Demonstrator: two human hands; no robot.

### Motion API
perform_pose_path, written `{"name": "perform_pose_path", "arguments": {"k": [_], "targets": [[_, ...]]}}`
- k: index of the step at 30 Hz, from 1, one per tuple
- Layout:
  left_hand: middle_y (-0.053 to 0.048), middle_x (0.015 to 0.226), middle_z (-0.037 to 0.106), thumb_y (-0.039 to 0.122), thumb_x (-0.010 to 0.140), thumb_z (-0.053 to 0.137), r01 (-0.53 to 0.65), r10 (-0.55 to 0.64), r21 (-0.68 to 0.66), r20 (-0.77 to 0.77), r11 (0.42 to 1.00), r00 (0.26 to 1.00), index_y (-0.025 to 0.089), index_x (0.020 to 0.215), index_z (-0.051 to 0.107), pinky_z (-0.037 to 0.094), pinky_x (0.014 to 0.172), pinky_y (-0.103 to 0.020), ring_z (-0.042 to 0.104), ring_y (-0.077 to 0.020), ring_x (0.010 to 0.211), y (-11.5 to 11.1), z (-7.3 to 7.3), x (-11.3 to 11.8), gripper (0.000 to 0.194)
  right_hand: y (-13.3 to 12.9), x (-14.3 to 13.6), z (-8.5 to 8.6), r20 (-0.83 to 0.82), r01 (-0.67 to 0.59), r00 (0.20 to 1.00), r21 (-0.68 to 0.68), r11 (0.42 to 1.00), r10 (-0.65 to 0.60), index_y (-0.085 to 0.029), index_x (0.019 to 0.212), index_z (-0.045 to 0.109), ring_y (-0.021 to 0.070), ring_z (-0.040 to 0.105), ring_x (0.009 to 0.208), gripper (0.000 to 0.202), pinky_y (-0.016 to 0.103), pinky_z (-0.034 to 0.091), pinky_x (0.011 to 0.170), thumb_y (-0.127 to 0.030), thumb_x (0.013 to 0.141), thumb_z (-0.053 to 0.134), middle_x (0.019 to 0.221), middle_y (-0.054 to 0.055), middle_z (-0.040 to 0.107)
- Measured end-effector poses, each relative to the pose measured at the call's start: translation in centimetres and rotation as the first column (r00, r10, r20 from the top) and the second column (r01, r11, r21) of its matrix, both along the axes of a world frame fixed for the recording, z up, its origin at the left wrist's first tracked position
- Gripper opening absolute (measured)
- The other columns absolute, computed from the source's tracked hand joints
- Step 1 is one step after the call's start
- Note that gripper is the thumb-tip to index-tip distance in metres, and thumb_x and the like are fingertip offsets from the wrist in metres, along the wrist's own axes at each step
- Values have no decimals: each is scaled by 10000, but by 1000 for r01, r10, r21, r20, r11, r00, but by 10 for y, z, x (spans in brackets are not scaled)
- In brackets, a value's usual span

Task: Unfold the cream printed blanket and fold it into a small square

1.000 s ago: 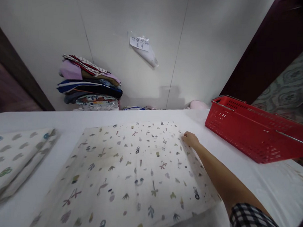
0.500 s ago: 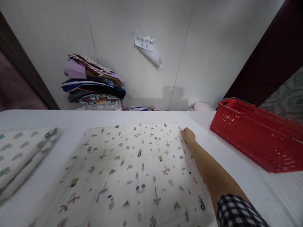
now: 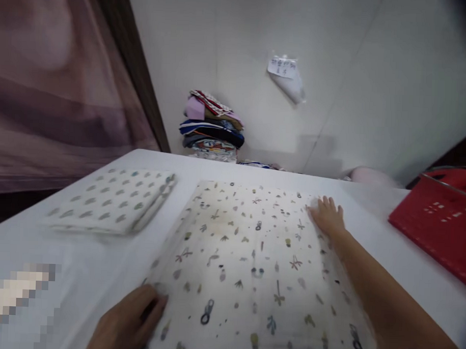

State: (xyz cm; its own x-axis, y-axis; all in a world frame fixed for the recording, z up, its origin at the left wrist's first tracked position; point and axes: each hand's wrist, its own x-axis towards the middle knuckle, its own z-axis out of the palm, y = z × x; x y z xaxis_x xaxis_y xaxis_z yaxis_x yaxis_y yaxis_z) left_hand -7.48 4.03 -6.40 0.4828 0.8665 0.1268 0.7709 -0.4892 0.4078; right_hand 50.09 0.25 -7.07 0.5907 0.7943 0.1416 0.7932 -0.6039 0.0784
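A white cloth (image 3: 249, 256) printed with small plants and shapes lies flat before me, its near part running out of view. At its lower left edge is my left hand (image 3: 130, 316), fingers curled and closed on the cloth's margin. My right hand (image 3: 328, 216) rests at the far right corner, fingers apart, thumb side touching the fabric. To the left lies a folded white cloth (image 3: 113, 198) with grey-green cloud-like marks, apart from both hands.
All this is on a white table (image 3: 376, 240). A red plastic basket (image 3: 438, 217) stands at the right. Behind the table, a stack of folded fabrics (image 3: 214, 125) is by the wall, where a paper note (image 3: 284, 69) hangs. A pinkish curtain (image 3: 60, 97) hangs left.
The view has swung left. My left hand has come into view at the cloth's left edge. My right hand has gone from closed at the corner to spread fingers.
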Motion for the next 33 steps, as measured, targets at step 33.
{"name": "perform_pose_path", "arguments": {"k": [33], "targets": [[-117,1077,647,532,828,362,-292,238,-182,-267,939,934,156,1210,495,444,767,-374,592,-302,979,4,45,-19,552,-290,-115,3,-392,265,907,249,932,-153,-164,1323,486,223,570,1106,519,343,423,967,-422,893,356,1217,77,615]]}}
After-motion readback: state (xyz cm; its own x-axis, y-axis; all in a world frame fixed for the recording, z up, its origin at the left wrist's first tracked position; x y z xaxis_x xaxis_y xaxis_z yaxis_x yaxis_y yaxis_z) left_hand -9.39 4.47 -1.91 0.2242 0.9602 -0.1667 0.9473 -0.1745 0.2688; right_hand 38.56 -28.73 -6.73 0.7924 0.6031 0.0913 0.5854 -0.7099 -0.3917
